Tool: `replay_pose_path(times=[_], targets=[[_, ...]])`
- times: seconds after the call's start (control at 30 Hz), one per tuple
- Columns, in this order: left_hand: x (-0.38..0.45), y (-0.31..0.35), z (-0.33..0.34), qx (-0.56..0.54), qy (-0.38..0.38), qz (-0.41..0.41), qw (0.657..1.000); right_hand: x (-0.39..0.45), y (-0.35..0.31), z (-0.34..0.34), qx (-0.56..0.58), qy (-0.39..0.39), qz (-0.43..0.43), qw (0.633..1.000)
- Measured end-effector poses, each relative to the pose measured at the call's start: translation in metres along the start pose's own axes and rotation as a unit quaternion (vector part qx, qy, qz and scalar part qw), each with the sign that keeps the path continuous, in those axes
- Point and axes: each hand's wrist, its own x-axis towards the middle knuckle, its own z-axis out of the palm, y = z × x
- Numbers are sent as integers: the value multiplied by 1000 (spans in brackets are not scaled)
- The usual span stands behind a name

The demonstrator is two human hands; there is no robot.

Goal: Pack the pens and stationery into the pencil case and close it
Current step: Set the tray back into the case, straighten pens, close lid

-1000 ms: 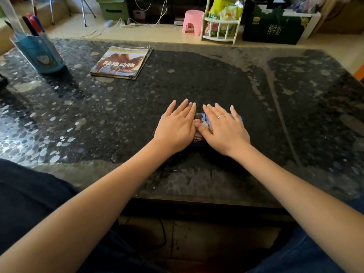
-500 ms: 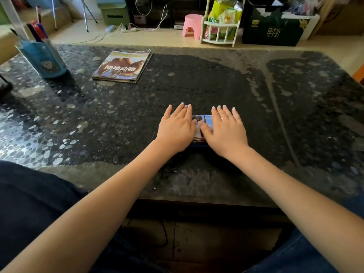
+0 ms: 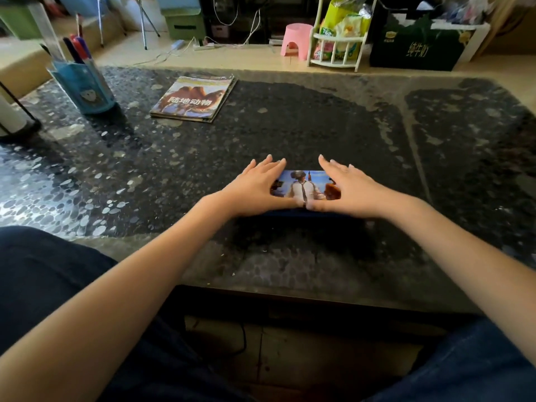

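A flat pencil case (image 3: 301,184) with a printed picture on its lid lies shut on the dark pebble-pattern table (image 3: 333,126), near the front middle. My left hand (image 3: 255,190) lies over its left end and my right hand (image 3: 348,190) over its right end. The fingers of both are straight and reach past the far edge. Both thumbs lie along the case's front edge, tips almost meeting. Far left, a blue pen holder (image 3: 84,85) stands with several pens (image 3: 77,50) sticking up out of it.
A magazine (image 3: 193,98) lies at the back left of the table. A dark-based stand (image 3: 14,120) sits at the left edge. Beyond the table, on the floor, are a pink stool (image 3: 295,39), a white rack (image 3: 339,44) and a green carton (image 3: 417,44).
My hands have slid apart from the middle of the lid to its two ends, uncovering the picture. The thumbs have dropped to the front edge. The case has stayed in place.
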Motion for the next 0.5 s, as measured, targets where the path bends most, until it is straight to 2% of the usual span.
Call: replay_pose_path(times=[0.17,0.3,0.5], targets=[[-14,-23,-1,20,-9,-7,1000,1,16,2,-20,-19,-23,999],[-12,-26,4,42,-14,17,999,-1,19,11,-60,39,-45,996],[3,-32,5,151,4,28,988,0,17,24,-156,86,-50,983]])
